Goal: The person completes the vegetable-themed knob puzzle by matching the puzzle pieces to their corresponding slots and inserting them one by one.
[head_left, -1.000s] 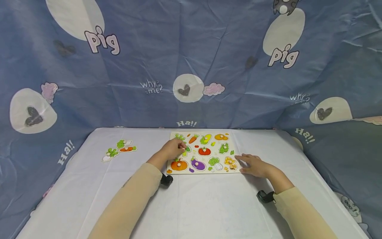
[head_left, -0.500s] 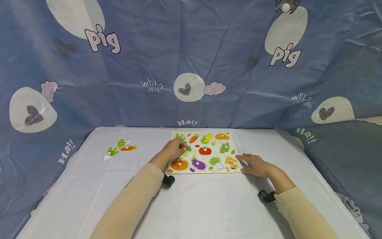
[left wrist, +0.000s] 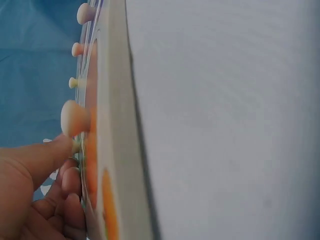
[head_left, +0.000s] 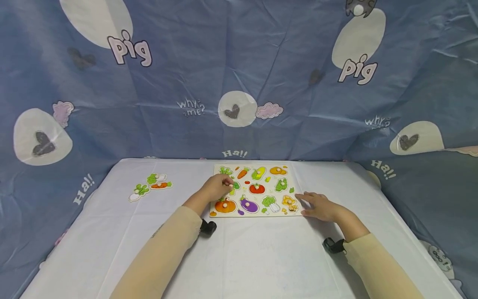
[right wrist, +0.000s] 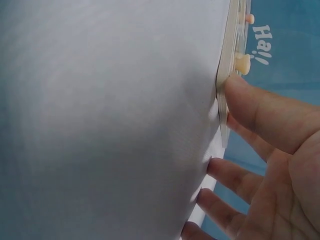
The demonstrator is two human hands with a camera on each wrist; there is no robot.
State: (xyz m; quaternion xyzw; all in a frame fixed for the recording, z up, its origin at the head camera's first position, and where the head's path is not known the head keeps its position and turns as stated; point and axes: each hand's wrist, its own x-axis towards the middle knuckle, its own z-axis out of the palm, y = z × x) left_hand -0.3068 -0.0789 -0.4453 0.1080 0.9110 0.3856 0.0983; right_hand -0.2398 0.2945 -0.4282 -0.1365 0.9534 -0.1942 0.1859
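Observation:
A wooden knob puzzle board printed with vegetables lies near the table's far edge. At its left side my left hand pinches the small knob of the broccoli piece, which sits in the board. In the left wrist view the thumb and curled fingers meet low beside the board, past a larger knob. My right hand is at the board's right edge, fingers spread; in the right wrist view its thumb rests at the board's edge and the other fingertips reach the white cloth.
Left of the board lie three loose pieces: a bok choy, a carrot and a white radish. Tomato, eggplant, pumpkin and other pieces sit in the board. A blue printed cloth hangs behind the table.
The left hand has shifted very slightly left over the broccoli piece, so a little more of that piece shows. The right hand stays at the board's right edge.

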